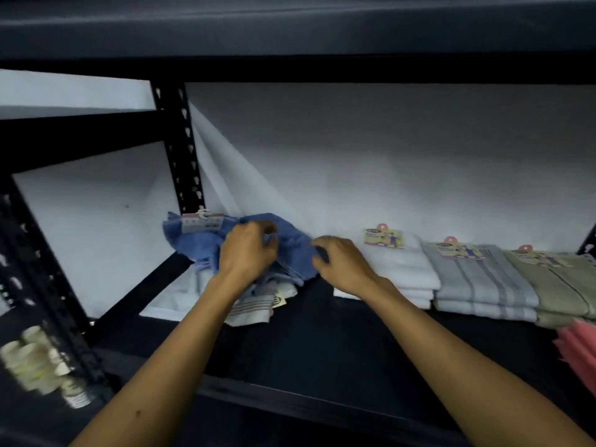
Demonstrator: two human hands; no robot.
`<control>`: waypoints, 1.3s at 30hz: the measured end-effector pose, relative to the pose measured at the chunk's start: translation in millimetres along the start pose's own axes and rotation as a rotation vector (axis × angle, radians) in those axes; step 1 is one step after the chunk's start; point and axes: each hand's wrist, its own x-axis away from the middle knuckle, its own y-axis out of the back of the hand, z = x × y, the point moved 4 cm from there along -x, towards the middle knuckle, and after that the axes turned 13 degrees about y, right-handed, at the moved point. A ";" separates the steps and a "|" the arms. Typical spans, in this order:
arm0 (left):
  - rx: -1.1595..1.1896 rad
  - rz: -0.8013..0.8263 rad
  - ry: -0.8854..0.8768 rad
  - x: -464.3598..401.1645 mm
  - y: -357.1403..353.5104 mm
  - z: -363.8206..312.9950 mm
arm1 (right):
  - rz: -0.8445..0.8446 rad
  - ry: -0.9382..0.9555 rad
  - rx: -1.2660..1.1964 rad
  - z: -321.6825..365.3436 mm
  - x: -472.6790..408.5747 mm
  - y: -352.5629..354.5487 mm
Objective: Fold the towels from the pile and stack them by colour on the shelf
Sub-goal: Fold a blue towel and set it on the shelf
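A crumpled blue towel with a paper tag lies on top of the loose pile at the left of the dark shelf. My left hand grips the towel's middle with curled fingers. My right hand pinches its right edge. Under the blue towel lie a pale striped towel and a white one. To the right stand folded stacks: white, light blue-grey striped and pale green.
A pink folded towel shows at the far right edge. A black perforated upright stands behind the pile, another at the front left. Pale round containers sit lower left. A shelf board hangs overhead.
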 end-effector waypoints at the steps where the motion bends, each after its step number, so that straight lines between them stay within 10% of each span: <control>1: -0.032 -0.019 0.014 -1.6 7.3 12.8 | 0.013 0.011 -0.069 9.0 -6.3 -9.8; 21: -0.361 -0.124 0.237 -63.8 42.5 135.2 | 0.145 -0.115 -0.284 22.7 -52.9 -80.2; 27: 0.034 -0.252 -0.016 -49.7 68.3 106.8 | 0.006 -0.108 -0.322 23.6 -63.3 -49.0; 39: 0.974 0.136 -0.079 -31.6 117.9 8.8 | -0.302 0.117 -0.929 98.4 -70.5 58.1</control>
